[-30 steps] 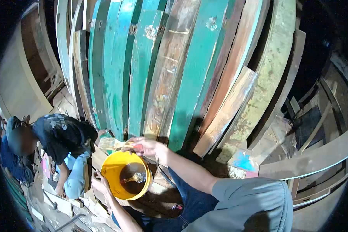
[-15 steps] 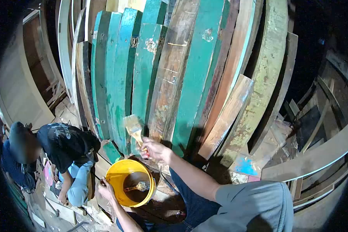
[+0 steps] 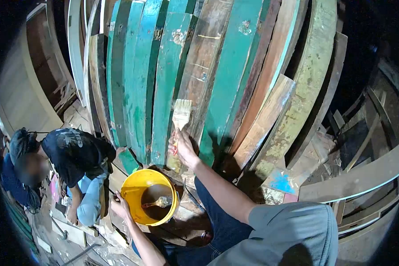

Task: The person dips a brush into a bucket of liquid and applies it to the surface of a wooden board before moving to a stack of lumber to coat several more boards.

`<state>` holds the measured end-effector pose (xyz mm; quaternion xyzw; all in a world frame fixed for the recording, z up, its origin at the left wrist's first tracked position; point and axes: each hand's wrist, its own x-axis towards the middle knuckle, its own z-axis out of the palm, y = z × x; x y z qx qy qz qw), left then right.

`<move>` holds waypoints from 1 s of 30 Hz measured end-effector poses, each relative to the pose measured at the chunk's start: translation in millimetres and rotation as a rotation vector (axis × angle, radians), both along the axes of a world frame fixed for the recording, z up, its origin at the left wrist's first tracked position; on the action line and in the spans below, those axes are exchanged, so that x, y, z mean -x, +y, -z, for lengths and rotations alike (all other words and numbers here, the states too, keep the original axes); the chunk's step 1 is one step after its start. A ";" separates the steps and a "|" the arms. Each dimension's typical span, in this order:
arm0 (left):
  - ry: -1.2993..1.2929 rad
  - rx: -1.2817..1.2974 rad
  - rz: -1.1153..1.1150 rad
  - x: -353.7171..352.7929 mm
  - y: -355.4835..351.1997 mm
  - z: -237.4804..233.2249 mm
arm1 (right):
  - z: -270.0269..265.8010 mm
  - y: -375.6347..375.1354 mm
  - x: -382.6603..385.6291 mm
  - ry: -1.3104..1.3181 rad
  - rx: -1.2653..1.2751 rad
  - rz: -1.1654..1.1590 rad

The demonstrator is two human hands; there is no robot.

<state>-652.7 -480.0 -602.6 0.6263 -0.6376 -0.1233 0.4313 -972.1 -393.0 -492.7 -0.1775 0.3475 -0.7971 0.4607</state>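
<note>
My right hand (image 3: 182, 148) grips the handle of a paintbrush (image 3: 182, 113), its pale bristles pointing up against a worn brown plank (image 3: 197, 75). At the left side of a yellow bucket (image 3: 132, 188), my left hand (image 3: 120, 207) is closed on the rim, its fingertips partly hidden. Murky brown liquid (image 3: 154, 193) fills the lower part of the bucket. A second paintbrush (image 3: 160, 202) lies in it, bristles to the right.
Green-painted planks (image 3: 228, 88) lean upright in a row ahead. A short bare board (image 3: 266, 122) rests against them. On the left a person in a dark shirt (image 3: 77, 153) bends low, close to another person. Curved boards (image 3: 354, 181) and scrap wood lie at right.
My right hand has moved the paintbrush up and to the right, from the green planks to the brown plank. My left hand stays at the bucket.
</note>
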 end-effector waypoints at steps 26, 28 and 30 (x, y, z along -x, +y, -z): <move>-0.010 -0.044 0.065 -16.5 1.9 10.5 | 96.4 -65.4 -62.3 -0.796 -0.066 0.055; -0.052 0.018 0.073 -21.0 -5.8 22.5 | 64.8 -60.0 -51.0 -0.854 -0.026 0.087; -0.039 0.014 0.077 -18.7 -0.2 14.3 | 28.8 -51.7 -44.5 -0.820 0.085 0.086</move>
